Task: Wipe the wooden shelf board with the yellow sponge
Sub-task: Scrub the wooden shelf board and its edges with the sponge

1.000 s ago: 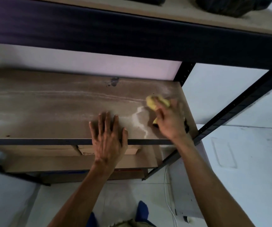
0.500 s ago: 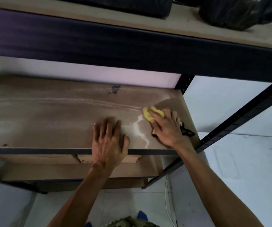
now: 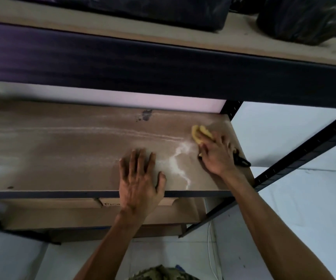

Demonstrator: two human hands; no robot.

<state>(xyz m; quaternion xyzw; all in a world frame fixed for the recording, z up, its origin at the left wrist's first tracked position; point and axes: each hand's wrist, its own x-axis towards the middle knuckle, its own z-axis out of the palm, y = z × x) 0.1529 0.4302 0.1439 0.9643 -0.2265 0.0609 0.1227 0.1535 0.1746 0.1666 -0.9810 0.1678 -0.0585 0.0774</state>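
Note:
The wooden shelf board runs across the middle of the view, brown with pale dust streaks and a white wavy dust line near its right part. My right hand presses the yellow sponge flat on the board near its right end; the sponge sticks out beyond my fingertips. My left hand lies flat with fingers spread on the board's front edge, just left of the white dust line, holding nothing.
A dark metal beam of the upper shelf hangs close above, with black bags on it. A black upright post slants at the right. A small black object lies by my right hand. Cardboard boxes sit below.
My right hand has slid the sponge towards the back right of the board after pulling it nearer half a second ago. My left hand stays planted on the front edge.

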